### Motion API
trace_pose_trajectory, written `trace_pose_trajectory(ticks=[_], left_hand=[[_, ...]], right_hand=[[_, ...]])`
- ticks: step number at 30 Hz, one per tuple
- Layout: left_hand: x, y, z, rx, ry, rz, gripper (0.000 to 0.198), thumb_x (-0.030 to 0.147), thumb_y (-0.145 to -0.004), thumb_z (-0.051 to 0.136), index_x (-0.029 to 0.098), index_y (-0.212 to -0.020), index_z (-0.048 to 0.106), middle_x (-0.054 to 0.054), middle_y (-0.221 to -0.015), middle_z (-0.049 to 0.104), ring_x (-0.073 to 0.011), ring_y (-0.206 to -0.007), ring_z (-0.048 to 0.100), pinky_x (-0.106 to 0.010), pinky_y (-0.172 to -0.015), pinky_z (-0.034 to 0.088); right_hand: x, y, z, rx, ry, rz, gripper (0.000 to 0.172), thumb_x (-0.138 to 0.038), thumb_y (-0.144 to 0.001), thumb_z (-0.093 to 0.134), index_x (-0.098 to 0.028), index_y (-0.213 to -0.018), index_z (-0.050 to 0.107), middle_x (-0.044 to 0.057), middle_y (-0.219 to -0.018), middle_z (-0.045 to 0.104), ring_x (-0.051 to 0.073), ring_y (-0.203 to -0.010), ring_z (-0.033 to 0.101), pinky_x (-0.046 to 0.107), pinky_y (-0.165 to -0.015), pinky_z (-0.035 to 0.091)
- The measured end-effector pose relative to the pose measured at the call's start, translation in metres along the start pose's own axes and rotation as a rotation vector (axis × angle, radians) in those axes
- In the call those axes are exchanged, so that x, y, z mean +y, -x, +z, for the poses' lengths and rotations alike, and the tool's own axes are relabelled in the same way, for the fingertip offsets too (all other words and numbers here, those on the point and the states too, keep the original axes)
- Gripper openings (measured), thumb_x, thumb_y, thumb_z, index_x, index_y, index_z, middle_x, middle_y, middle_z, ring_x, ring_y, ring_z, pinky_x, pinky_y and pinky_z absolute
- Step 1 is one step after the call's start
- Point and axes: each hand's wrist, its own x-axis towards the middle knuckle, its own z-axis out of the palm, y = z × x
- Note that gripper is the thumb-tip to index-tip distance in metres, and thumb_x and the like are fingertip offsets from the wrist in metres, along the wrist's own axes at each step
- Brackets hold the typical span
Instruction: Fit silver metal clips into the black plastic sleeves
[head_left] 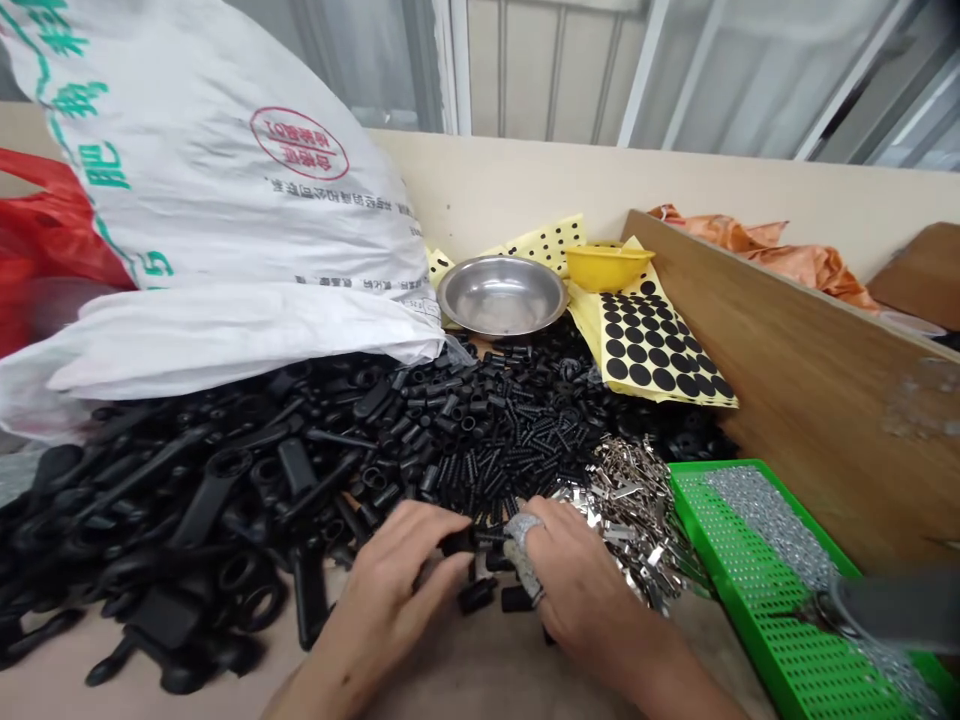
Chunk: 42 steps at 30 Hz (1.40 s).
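My left hand (401,580) is curled at the near edge of the pile, thumb and forefinger closed about a small black plastic part (455,541). Opposite it, my right hand (574,575) has its fingers bent down and in, with grey wrapping (523,535) on a finger. What those fingertips hold, if anything, is hidden. Between the two hands lie short black plastic sleeves (477,596) on the table. Just beyond them spread ribbed black plugs (491,470). Thin shiny metal clips (634,505) are heaped beside my right hand.
Larger black plastic handles (214,500) fill the left side. Behind stand a white woven sack (247,180), a steel bowl (502,295), a yellow bowl (609,268) and sheets of round black stickers (660,345). A green tray (739,620) of small metal pieces lies right, along a wooden board (787,370).
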Motion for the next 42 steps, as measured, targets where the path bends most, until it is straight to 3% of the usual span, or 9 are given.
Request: trace_pose_trajectory(ticks=[6, 13, 20, 23, 25, 30, 35, 38, 42], left_hand=[[0.016, -0.001, 0.015, -0.18, 0.278, -0.06, 0.017, 0.022, -0.086, 0.052, 0.026, -0.098, 0.063, -0.001, -0.093, 0.069, -0.0185, -0.086, 0.062, -0.026, -0.077, 0.048], [0.015, 0.007, 0.031, -0.173, 0.485, -0.191, 0.018, 0.025, -0.088, 0.05, 0.025, -0.102, 0.061, 0.0, -0.093, 0.071, -0.0168, -0.084, 0.065, -0.022, -0.074, 0.048], [0.018, 0.009, 0.029, -0.079, 0.371, 0.06, 0.023, 0.011, -0.085, 0.052, 0.024, -0.104, 0.058, -0.001, -0.089, 0.067, -0.0162, -0.083, 0.06, -0.024, -0.074, 0.045], [0.021, 0.009, 0.029, -0.109, 0.374, 0.137, 0.025, 0.008, -0.084, 0.051, 0.022, -0.105, 0.057, -0.002, -0.088, 0.066, -0.0166, -0.08, 0.059, -0.025, -0.072, 0.044], [0.023, 0.011, 0.03, -0.152, 0.399, 0.082, 0.022, 0.011, -0.085, 0.051, 0.022, -0.103, 0.058, -0.001, -0.086, 0.066, -0.0162, -0.078, 0.059, -0.024, -0.07, 0.044], [0.027, 0.014, 0.037, -0.197, 0.57, -0.229, 0.014, 0.024, -0.085, 0.053, 0.023, -0.094, 0.064, 0.001, -0.083, 0.069, -0.0158, -0.077, 0.062, -0.022, -0.069, 0.044], [0.031, 0.013, 0.044, -0.286, 0.79, -0.396, 0.019, 0.032, -0.083, 0.053, 0.019, -0.086, 0.067, 0.0, -0.07, 0.067, -0.0157, -0.066, 0.06, -0.021, -0.06, 0.044], [0.034, 0.013, 0.048, -0.25, 0.802, -0.399, 0.019, 0.032, -0.083, 0.053, 0.019, -0.088, 0.066, 0.001, -0.068, 0.067, -0.0153, -0.065, 0.059, -0.02, -0.059, 0.044], [0.036, 0.015, 0.047, -0.18, 0.665, -0.233, 0.015, 0.023, -0.085, 0.053, 0.024, -0.097, 0.062, 0.001, -0.087, 0.069, -0.0164, -0.08, 0.062, -0.022, -0.071, 0.045]], right_hand=[[0.004, 0.014, 0.007, 0.034, 0.05, -0.121, 0.025, -0.001, -0.076, 0.036, -0.015, -0.087, 0.052, 0.011, -0.092, 0.052, 0.024, -0.088, 0.045, 0.041, -0.078, 0.04], [0.002, 0.023, 0.006, 0.008, -0.213, 0.009, 0.031, 0.001, -0.065, 0.037, -0.017, -0.087, 0.048, 0.008, -0.094, 0.055, 0.021, -0.096, 0.049, 0.034, -0.088, 0.038], [-0.003, 0.028, 0.006, -0.076, -0.398, 0.141, 0.021, -0.002, -0.071, 0.034, -0.022, -0.074, 0.037, 0.001, -0.079, 0.054, 0.015, -0.072, 0.051, 0.024, -0.065, 0.038], [-0.003, 0.032, 0.007, -0.046, -0.357, 0.117, 0.021, -0.002, -0.069, 0.033, -0.022, -0.075, 0.038, 0.002, -0.08, 0.054, 0.016, -0.074, 0.051, 0.025, -0.065, 0.037], [-0.002, 0.035, 0.009, -0.018, -0.276, 0.064, 0.02, -0.004, -0.064, 0.036, -0.021, -0.075, 0.039, 0.004, -0.08, 0.054, 0.017, -0.075, 0.05, 0.027, -0.065, 0.036], [0.0, 0.042, 0.016, 0.073, -0.1, -0.108, 0.013, -0.01, -0.065, 0.041, -0.017, -0.075, 0.046, 0.006, -0.075, 0.052, 0.02, -0.07, 0.046, 0.03, -0.062, 0.035], [0.004, 0.049, 0.016, 0.035, -0.059, -0.093, 0.015, -0.009, -0.069, 0.042, -0.016, -0.079, 0.05, 0.008, -0.079, 0.053, 0.021, -0.074, 0.048, 0.032, -0.064, 0.039], [0.006, 0.055, 0.015, 0.014, -0.155, -0.016, 0.017, -0.009, -0.069, 0.04, -0.018, -0.081, 0.05, 0.008, -0.082, 0.054, 0.022, -0.078, 0.051, 0.033, -0.068, 0.043], [0.001, 0.062, 0.008, -0.003, -0.357, 0.145, 0.036, -0.007, -0.074, 0.038, -0.022, -0.105, 0.048, 0.006, -0.109, 0.056, 0.02, -0.105, 0.05, 0.03, -0.087, 0.041]])
